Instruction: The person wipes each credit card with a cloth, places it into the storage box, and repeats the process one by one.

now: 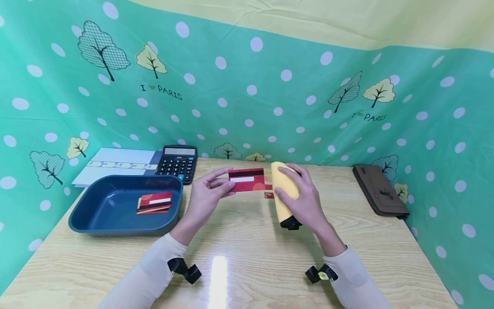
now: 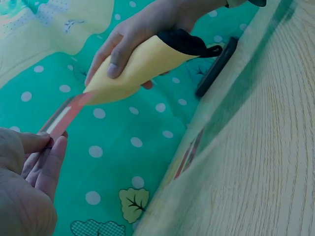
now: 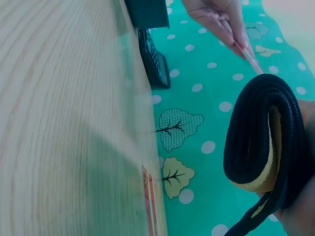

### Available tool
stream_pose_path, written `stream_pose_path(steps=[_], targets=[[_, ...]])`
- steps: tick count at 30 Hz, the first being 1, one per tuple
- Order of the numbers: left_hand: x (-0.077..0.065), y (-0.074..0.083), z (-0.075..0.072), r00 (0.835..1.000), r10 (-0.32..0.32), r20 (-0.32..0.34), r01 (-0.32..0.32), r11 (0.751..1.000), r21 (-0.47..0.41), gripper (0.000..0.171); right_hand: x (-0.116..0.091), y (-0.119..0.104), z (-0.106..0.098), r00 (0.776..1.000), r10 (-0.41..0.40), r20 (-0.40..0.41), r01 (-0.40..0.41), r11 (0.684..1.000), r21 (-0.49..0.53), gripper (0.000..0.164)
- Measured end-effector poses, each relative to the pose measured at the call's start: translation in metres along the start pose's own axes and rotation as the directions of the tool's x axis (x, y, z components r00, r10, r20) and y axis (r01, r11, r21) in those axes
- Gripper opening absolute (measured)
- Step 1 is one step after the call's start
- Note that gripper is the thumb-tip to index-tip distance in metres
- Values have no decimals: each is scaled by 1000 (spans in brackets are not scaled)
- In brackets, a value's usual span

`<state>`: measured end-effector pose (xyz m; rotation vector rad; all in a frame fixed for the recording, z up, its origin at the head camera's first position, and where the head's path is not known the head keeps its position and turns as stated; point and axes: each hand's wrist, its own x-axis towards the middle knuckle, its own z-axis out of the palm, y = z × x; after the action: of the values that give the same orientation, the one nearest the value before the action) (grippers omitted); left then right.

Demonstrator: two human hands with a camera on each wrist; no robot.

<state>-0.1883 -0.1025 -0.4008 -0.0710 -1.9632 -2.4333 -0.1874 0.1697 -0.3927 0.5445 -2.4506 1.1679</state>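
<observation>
My left hand pinches a red card with a black stripe and a white strip by its left end, above the table. Facing it, my right hand grips a folded yellow cloth with black edging and a small loop. In the left wrist view the far end of the card meets the cloth; whether they touch, I cannot tell. The right wrist view shows the cloth's layered black end. Partly hidden behind the cloth, more cards lie on the table.
At the left stands a dark blue bin with several red cards inside. Behind it are a black calculator and a pale folder. A brown zipped case lies by the right edge. A patterned green curtain surrounds the table.
</observation>
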Motion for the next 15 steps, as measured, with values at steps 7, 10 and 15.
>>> stream_pose_path(steps=[7,10,15], targets=[[0,-2,4,1000,14,-9,-14,1000,28,48,-3,-11,1,999,-38,-10,39,999,35,55],[0,-4,5,1000,8,-16,-7,999,46,48,-5,-13,4,998,-64,-21,65,997,30,56],[0,-7,7,1000,-4,-12,5,999,51,45,-7,-15,10,997,-77,-10,77,997,8,58]])
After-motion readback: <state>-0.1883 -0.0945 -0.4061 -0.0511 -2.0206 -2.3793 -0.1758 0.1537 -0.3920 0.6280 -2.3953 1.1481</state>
